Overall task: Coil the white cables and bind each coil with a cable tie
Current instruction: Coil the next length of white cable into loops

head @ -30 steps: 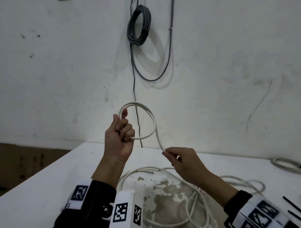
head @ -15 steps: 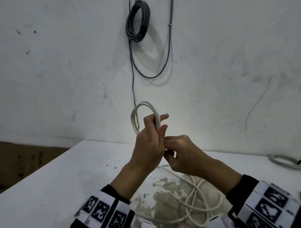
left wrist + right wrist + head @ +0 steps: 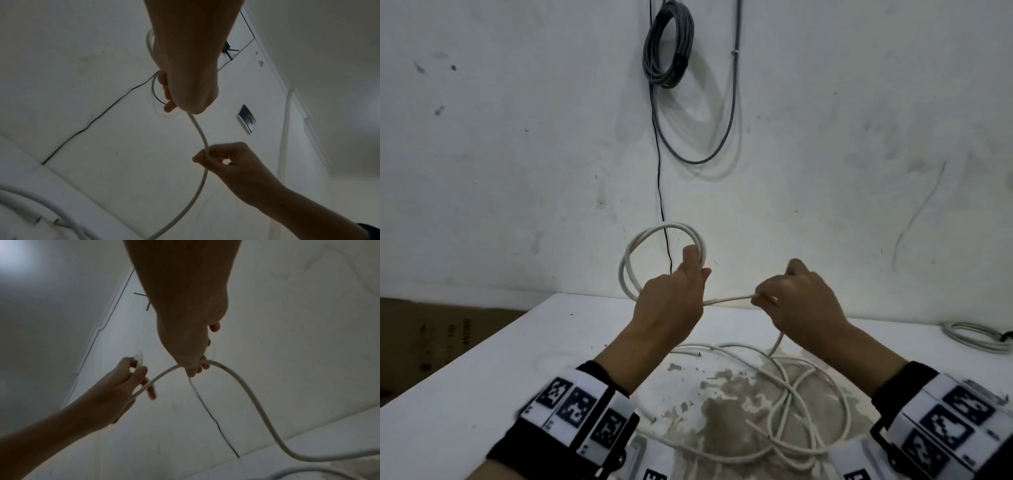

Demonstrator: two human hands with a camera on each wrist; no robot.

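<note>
My left hand (image 3: 681, 291) holds a small coil of white cable (image 3: 630, 253) upright above the table's far edge, two loops showing to its left. A short taut run of the same cable (image 3: 729, 299) leads right to my right hand (image 3: 774, 301), which pinches it between thumb and fingers. From there the cable drops to a loose tangle (image 3: 791, 394) on the white table (image 3: 482, 377). The left wrist view shows the left hand (image 3: 185, 91) gripping the cable and the right hand (image 3: 222, 160) pinching it below. In the right wrist view the cable (image 3: 242, 386) runs on from the right hand (image 3: 193, 363).
A grey coiled cable (image 3: 667, 44) hangs on the wall ahead, with a thin black wire (image 3: 661, 192) running down. Another pale coil (image 3: 976, 337) lies at the table's far right. A worn brown patch (image 3: 722, 411) marks the tabletop. Brown floor (image 3: 431, 335) shows left.
Half a second ago both hands met at the coil. Now my right hand has slid away to the right along the cable, and the coil shows two loops instead of one.
</note>
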